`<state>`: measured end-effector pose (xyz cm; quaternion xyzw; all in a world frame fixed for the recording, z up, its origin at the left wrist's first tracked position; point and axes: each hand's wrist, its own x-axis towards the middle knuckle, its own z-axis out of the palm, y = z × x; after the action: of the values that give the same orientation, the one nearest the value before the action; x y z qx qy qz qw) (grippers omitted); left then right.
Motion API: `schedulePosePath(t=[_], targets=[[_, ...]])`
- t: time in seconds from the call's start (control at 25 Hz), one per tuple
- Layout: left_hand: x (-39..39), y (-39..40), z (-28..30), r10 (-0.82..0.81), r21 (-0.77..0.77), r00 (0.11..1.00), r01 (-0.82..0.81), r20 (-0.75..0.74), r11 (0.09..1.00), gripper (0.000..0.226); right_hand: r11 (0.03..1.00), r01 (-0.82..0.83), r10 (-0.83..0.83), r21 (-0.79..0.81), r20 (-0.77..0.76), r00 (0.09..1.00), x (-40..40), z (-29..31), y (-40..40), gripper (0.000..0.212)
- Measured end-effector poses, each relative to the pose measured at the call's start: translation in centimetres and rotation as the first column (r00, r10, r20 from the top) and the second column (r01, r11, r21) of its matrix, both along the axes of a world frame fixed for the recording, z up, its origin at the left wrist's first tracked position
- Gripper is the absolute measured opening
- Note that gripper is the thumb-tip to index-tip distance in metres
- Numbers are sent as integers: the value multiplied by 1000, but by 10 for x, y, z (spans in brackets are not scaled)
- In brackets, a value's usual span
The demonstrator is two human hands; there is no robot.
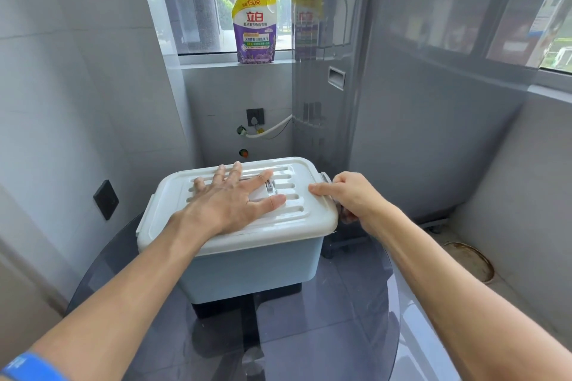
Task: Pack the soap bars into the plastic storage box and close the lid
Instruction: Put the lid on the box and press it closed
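- Your left hand (230, 199) lies flat, palm down, fingers spread and straight, forearm reaching forward.
- Your right hand (348, 195) curls, thumb extended leftward, fingers bent downward.

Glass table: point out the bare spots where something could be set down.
Free glass: in front of the box, between the forearms. Narrow strip to the box's left. Crowded: lid, under the left hand; right edge, where the right hand grips.

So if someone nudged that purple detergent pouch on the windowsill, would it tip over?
Probably, fairly easily. The detergent pouch stands tall on a narrow base on the windowsill, so a push near its top would likely topple it. It looks like a soft bag, so it would probably flex rather than break.
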<state>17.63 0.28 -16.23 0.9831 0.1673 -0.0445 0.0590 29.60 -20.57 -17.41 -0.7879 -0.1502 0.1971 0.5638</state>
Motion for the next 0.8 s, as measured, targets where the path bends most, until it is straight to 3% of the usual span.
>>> schedulePosePath(t=[0.08,0.24,0.36,0.48,0.52,0.6,0.64,0.68,0.72,0.76,0.8], targets=[[-1,0,-1,4,0,1000,-4,0,1000,89,997,75,-75,-10,-15,997,-1,-5,8,37],[3,1,-2,-1,-4,1000,1,1,1000,89,980,160,-120,-116,295,948,2,-7,20,48],[3,2,-1,-2,-12,1000,2,-8,1000,89,951,166,-33,-261,447,894,3,-2,21,56],[0,1,3,5,-53,1000,-6,-16,999,88,900,164,68,-404,502,862,0,8,17,51],[0,-1,3,12,-70,1000,-13,-11,997,85,837,212,125,-504,553,824,-2,12,19,46],[-4,-1,5,21,-95,999,-17,50,995,72,688,376,302,-621,715,631,-16,20,36,25],[-7,1,8,36,-154,992,-17,121,988,60,725,379,330,-575,773,542,-28,25,52,13],[-7,0,11,54,-250,973,4,224,968,42,791,284,346,-541,779,523,-39,30,70,17],[-14,2,14,113,-336,934,7,338,942,20,870,64,374,-489,739,561,-52,36,92,30],[-22,9,17,187,-392,894,-14,407,920,11,894,-198,429,-402,643,634,-66,42,113,39],[-30,17,16,245,-404,847,-40,471,914,21,865,-393,501,-310,530,684,-77,43,127,43]])
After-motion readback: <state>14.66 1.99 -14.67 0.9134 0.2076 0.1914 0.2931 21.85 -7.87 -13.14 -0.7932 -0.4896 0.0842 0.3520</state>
